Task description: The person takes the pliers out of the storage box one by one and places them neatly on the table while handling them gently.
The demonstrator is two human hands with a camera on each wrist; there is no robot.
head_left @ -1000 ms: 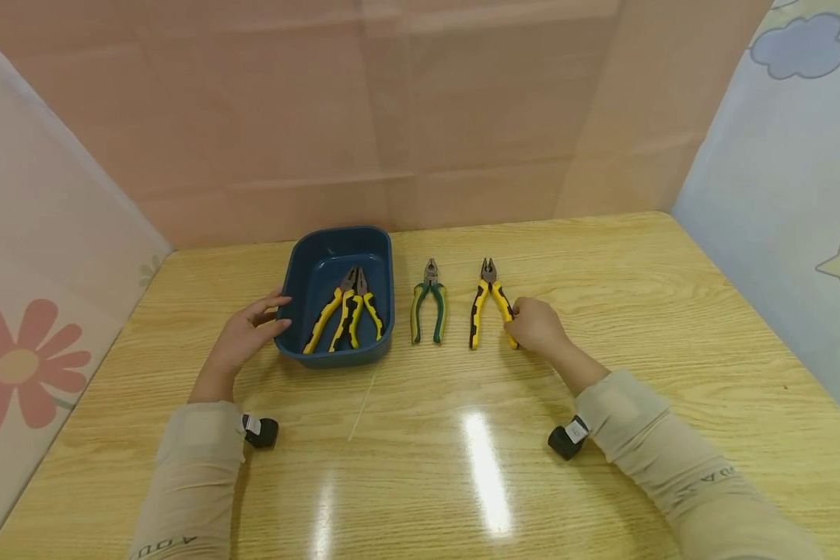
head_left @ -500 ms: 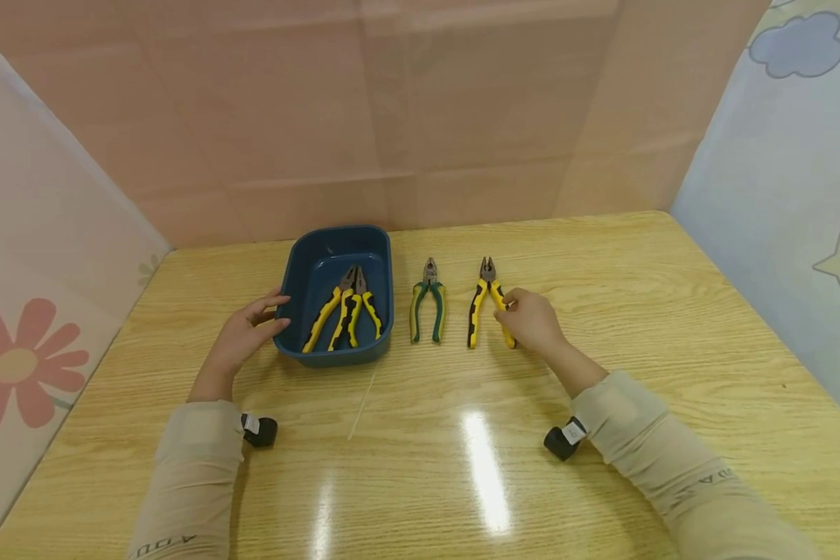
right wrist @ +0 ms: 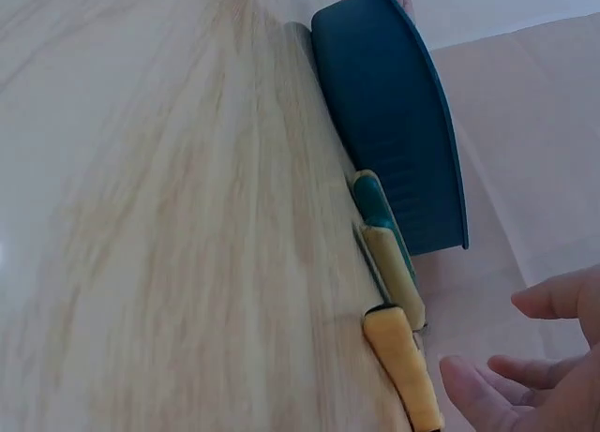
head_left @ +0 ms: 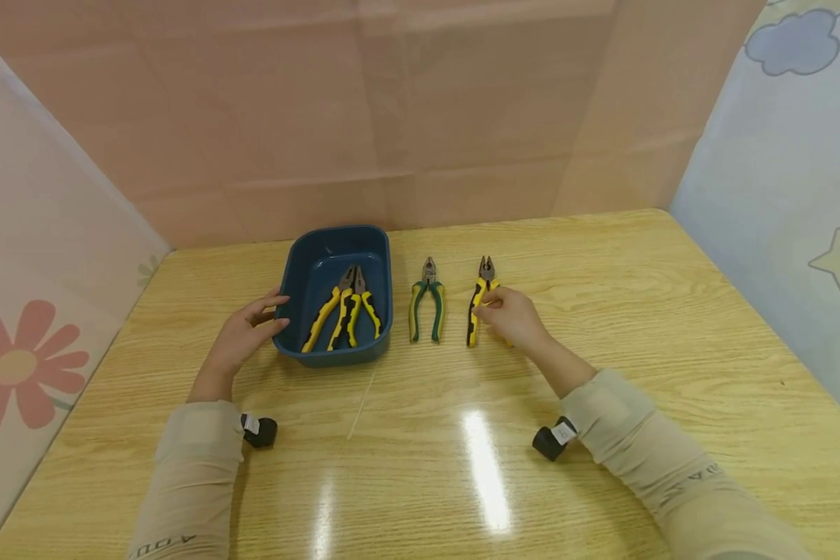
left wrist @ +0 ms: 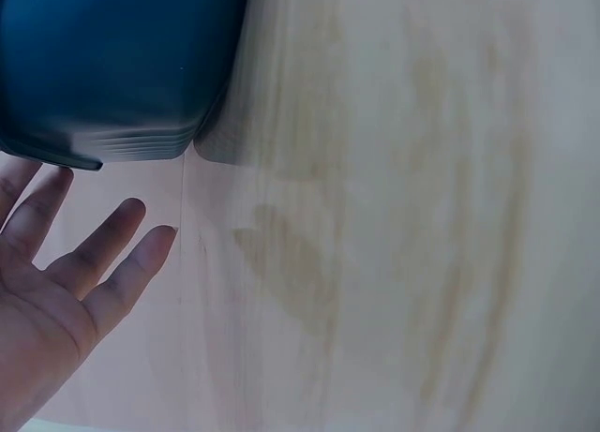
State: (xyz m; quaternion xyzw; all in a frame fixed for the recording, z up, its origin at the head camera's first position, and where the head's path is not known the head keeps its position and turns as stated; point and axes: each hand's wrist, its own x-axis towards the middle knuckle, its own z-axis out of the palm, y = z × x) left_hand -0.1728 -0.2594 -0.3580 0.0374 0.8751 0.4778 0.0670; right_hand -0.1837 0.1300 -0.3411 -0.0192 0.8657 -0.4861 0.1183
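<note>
A blue plastic tub (head_left: pixel 336 359) stands left of centre in the head view, with two yellow-and-black pliers (head_left: pixel 323 317) inside. My left hand (head_left: pixel 241 336) is at its left wall, fingertips right at the rim; the left wrist view shows those fingers (left wrist: pixel 111 245) straight and spread. Right of the tub lie green-handled combination pliers (head_left: pixel 428 289). Beside them is another pair of yellow-and-black combination pliers (head_left: pixel 487 269), jaws pointing away. My right hand (head_left: pixel 516 319) is over their handles and hides part of them. In the right wrist view its fingers are apart, close above a yellow handle (right wrist: pixel 401 352).
The light wooden table (head_left: pixel 420 482) runs back to a pinkish cloth backdrop (head_left: pixel 462 140). Patterned panels (head_left: pixel 770 187) flank both sides. A pale thin line (head_left: pixel 361 404) shows on the tabletop in front of the tub. Black wrist cameras (head_left: pixel 551 441) sit by both sleeves.
My right hand has moved leftward from the right handle of the nearest pliers to a place over both handles. Those pliers have barely shifted; the left hand and tub stay put.
</note>
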